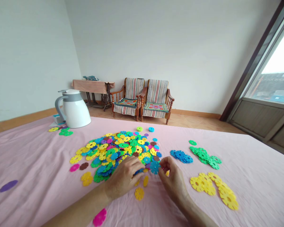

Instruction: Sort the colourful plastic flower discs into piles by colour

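A loose pile of notched plastic discs, in yellow, blue, green, pink, brown and purple, lies in the middle of the table. My left hand is at the pile's near edge, fingers curled, with a dark blue disc between thumb and fingers; its grip is partly hidden. Thumb and forefinger of my right hand pinch the edge of a blue notched disc, its flat face turned toward me. Between the hands a yellow disc appears tilted, above another flat yellow disc.
To the right lie separate groups of blue discs, green discs and yellow discs. A white jug stands at the back left. Pink cloth covers the table. Two wooden chairs stand beyond it.
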The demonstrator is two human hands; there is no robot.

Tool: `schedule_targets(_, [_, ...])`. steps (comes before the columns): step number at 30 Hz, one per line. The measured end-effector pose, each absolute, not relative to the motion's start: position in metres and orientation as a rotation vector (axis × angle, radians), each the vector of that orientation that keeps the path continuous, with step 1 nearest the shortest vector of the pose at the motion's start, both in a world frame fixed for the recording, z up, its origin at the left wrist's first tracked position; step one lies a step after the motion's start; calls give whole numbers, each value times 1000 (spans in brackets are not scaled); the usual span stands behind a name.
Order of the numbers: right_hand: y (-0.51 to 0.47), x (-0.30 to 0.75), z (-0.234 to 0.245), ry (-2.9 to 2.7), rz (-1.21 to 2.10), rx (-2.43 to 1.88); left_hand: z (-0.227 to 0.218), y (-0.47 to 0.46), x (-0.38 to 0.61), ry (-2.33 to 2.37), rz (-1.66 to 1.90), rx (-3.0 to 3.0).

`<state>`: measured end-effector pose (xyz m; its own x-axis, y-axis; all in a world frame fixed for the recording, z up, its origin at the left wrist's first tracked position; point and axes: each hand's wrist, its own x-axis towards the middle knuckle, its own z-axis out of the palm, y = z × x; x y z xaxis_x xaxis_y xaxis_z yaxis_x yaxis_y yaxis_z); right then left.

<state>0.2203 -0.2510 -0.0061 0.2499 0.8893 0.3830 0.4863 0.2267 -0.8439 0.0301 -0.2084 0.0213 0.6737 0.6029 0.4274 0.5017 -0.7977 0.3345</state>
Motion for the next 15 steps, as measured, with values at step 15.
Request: schedule_targets(15, [-266,205,-12,-1728,439,-1254,22,-210,33,938,688,2040])
